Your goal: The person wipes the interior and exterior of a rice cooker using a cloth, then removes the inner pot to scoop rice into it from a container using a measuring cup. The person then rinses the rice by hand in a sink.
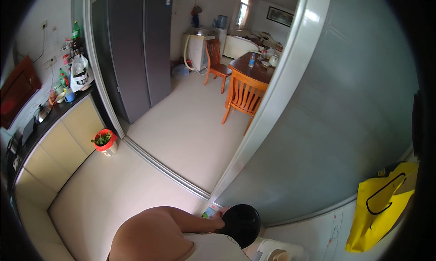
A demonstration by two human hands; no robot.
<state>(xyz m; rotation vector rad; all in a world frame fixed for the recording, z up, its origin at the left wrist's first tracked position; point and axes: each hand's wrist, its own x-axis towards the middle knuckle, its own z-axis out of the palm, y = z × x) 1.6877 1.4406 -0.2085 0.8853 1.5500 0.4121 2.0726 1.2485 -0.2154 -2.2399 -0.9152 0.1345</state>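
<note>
My left hand [217,222] is at the bottom centre, gripping the near edge of a black round basin [242,225], whose dark inside faces the camera. Some of the fingers are hidden at the rim. Beside the hand, close to the door track, shows part of a package with green and blue print [210,211]. My right hand is out of view. Below the basin stands a white plastic container or stand [282,249], cut off by the picture's lower edge.
A sliding door's floor track [167,174] crosses ahead, with a frosted glass panel [316,124] at right. A yellow bag [381,206] hangs at far right. Left are a dark counter [51,116] and a red-lined bin [106,147] holding greens. Beyond stand a grey refrigerator [133,50] and wooden chairs [248,94].
</note>
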